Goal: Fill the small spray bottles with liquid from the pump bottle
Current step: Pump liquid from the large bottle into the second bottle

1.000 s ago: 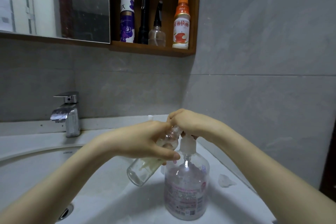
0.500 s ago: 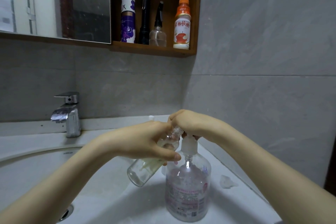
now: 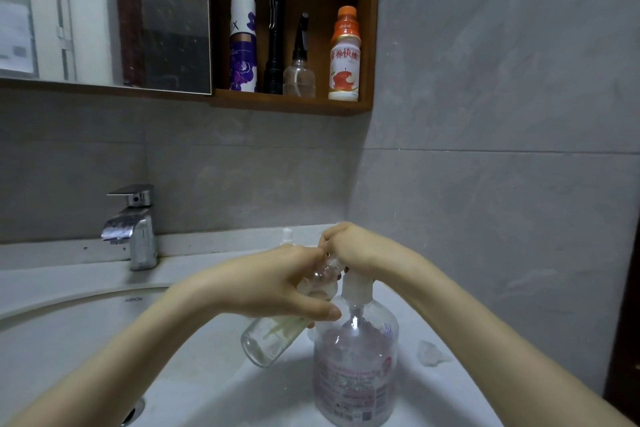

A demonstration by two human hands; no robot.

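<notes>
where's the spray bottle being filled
Head view, lower centre: the small spray bottle is tilted in the left hand, just left of the pump bottle, neck up under the right hand.

On my feed I see only arms and hands. The left hand [image 3: 277, 282] and the right hand [image 3: 349, 246] are bare. The left forearm [image 3: 156, 340] and the right forearm [image 3: 467, 315] run bare to the frame's lower edge, slim and smooth. The left thumbnail [image 3: 334, 314] is short and plain. Small dark red spots show at the right fingertips [image 3: 344, 269]; whether that is nail varnish I cannot tell.
</notes>
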